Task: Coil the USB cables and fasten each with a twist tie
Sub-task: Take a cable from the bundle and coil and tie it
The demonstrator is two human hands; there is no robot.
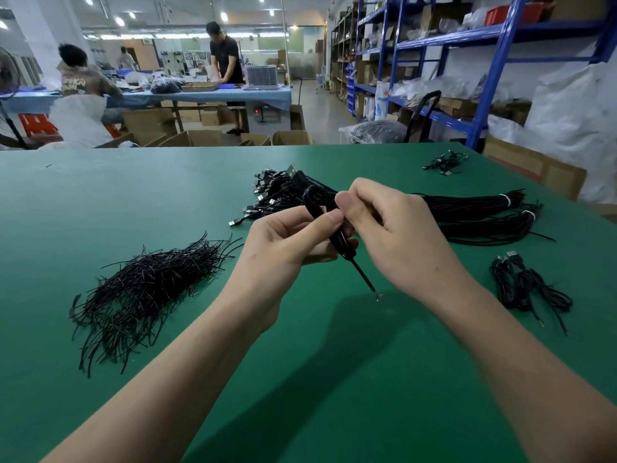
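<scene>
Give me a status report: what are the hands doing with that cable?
Left hand and right hand both pinch one coiled cable above the table. Tie on it: cannot tell. Twist tie pile at left, nothing in the way.

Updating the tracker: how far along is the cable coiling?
Early. Done: a few coiled cables lie at the right. In hand: left hand and right hand hold one coil; no tie visible on it. Left: two big bundles uncoiled behind the hands, and a large tie pile unused.

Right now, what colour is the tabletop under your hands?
The tabletop is plain green; the head view shows it.
</scene>
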